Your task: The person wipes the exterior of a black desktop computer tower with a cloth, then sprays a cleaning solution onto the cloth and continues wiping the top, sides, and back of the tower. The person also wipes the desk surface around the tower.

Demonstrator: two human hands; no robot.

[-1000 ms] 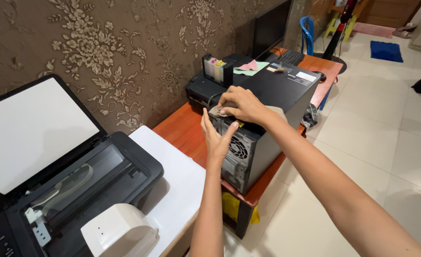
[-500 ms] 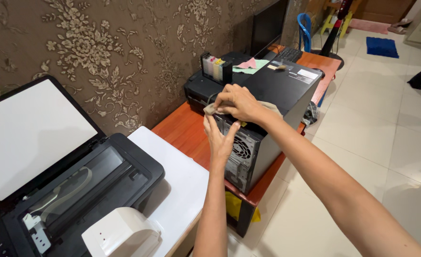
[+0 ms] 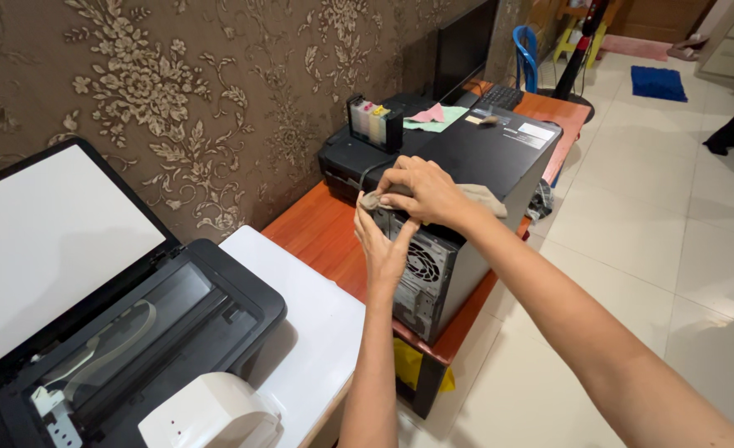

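The right hand presses a beige cloth against the top rear edge of a black desktop computer tower, fingers curled down over the cloth. The left hand lies open and flat against the tower's rear panel just below, palm on the metal beside the round fan grille; it grips nothing.

The tower stands on an orange-brown table, its rear bottom corner close to the table's edge under the hands. A hard push from either hand could slide it toward that edge. A loose fold of cloth could snag on the grille or on the rear ports. Beyond the hands, an ink-tank printer sits just beside the tower, so a sideways shove could knock it.
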